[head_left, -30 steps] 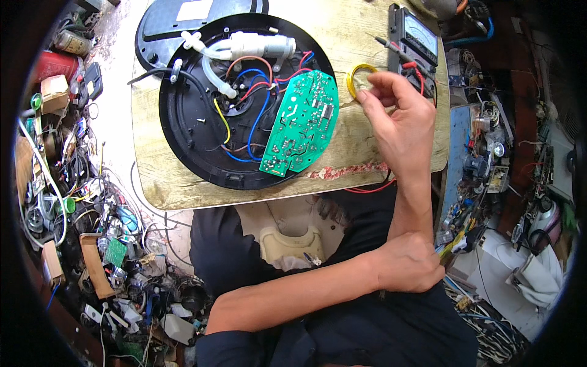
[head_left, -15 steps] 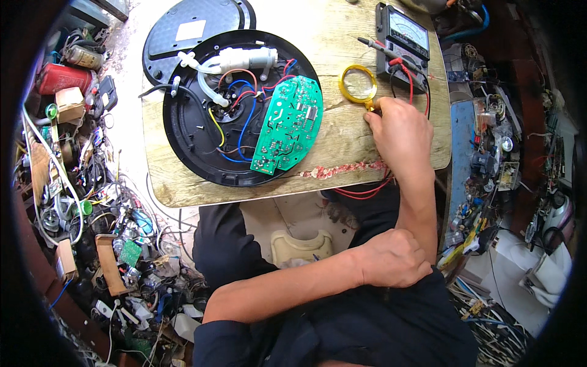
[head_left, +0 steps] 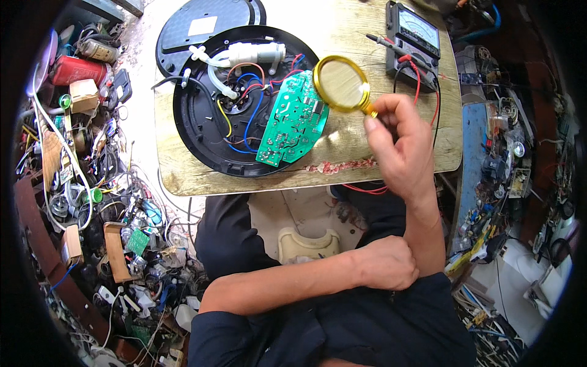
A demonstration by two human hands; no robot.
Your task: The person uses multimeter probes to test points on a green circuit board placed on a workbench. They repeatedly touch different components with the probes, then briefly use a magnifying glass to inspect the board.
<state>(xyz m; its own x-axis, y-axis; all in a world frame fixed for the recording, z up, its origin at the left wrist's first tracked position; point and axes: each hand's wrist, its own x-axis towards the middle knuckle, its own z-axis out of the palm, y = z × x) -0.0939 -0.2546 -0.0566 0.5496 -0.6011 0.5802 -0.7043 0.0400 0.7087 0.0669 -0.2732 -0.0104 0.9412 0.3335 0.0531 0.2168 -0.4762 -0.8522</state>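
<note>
A magnifying glass (head_left: 341, 84) with a yellow rim is raised above the table, its short handle pinched in the fingers of my right hand (head_left: 403, 147). The lens overlaps the right edge of a green circuit board (head_left: 293, 122). That board lies in a round black housing (head_left: 214, 150), wired to a white cylindrical part (head_left: 254, 54) with clear tubing. Across my lap reaches my left forearm; my left hand (head_left: 386, 263) is closed in a fist against my right forearm near the elbow. Its fingertips are mostly hidden, and nothing shows in it.
An analog multimeter (head_left: 413, 43) with red and black test leads stands at the table's far right. A black round cover (head_left: 177, 40) lies behind the housing. Piled parts and cables (head_left: 131, 244) cover the floor at left; more parts (head_left: 489, 177) lie at right.
My right hand has lifted the magnifying glass off the table and brought it left, to the edge of the circuit board. My left fist stays by the right forearm. The whole view has shifted slightly.
</note>
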